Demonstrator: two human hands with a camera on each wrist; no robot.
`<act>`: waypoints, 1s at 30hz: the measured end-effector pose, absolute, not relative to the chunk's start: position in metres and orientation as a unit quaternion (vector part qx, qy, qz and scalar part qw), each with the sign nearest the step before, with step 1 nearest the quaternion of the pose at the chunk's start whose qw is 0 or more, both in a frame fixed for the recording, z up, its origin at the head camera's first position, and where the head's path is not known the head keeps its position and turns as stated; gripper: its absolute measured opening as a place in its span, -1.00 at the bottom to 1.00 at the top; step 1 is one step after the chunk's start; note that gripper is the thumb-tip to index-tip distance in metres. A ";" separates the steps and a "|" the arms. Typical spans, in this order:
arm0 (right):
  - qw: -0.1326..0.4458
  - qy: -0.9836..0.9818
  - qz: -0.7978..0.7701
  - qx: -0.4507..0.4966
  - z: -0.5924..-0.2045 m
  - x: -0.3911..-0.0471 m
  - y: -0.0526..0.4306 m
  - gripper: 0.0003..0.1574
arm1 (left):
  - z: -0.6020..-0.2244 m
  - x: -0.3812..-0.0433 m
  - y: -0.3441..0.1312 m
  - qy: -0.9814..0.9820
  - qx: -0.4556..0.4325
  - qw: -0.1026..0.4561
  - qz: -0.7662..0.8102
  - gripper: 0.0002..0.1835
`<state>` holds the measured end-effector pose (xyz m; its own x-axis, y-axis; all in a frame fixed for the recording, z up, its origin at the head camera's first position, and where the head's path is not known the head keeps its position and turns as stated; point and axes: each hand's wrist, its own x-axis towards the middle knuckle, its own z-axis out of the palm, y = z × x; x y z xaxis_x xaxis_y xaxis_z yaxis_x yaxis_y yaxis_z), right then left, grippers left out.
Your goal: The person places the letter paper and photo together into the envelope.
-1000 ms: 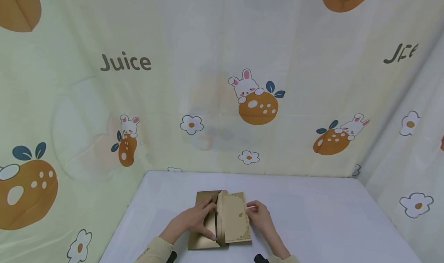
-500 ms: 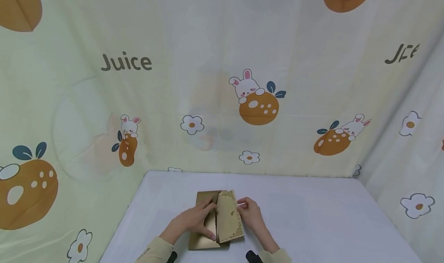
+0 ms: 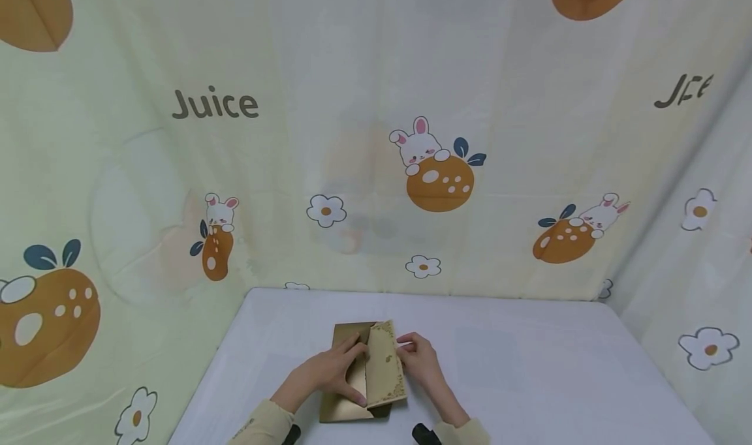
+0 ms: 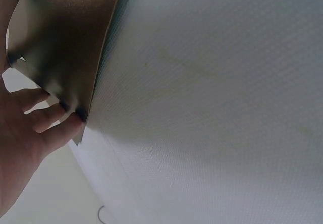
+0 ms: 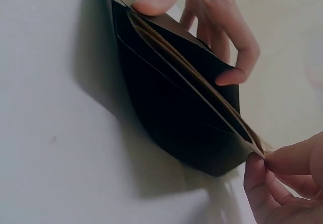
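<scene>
A gold envelope (image 3: 343, 410) lies on the white table with its opening toward the right. My left hand (image 3: 330, 370) holds it, thumb and fingers spread along the mouth. In the left wrist view, several fingertips (image 4: 70, 125) sit at the envelope's edge. A cream folded card (image 3: 384, 365) with gold corner patterns stands slanted, its left part within the mouth. My right hand (image 3: 420, 359) pinches the card's right edge between thumb and fingers. From the right wrist view, the envelope's dark inside (image 5: 156, 103) shows, gaping around the card's layered edges.
The white-covered table (image 3: 529, 373) spreads out on both sides of the envelope. A patterned curtain (image 3: 352, 138) with rabbits, oranges and flowers hangs behind and at the sides. Black wrist straps (image 3: 425, 434) show below the sleeves.
The right hand has moved left with the card, which has tilted and slid from beside the mouth further into the envelope. The left hand has stayed in place.
</scene>
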<state>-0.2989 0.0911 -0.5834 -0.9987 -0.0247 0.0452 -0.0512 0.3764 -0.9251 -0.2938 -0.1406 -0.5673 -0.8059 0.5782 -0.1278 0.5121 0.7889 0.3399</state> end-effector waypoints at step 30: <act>-0.036 -0.838 0.534 0.107 -0.599 -0.298 0.042 -0.72 | -0.571 -0.295 -0.142 0.937 0.306 0.102 0.136 0.07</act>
<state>-0.2982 0.0419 -0.5991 -0.9746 -0.2174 0.0537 -0.1403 0.4063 -0.9029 -0.2950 -0.1420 -0.5708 -0.7924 0.6005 -0.1073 0.5450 0.7759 0.3177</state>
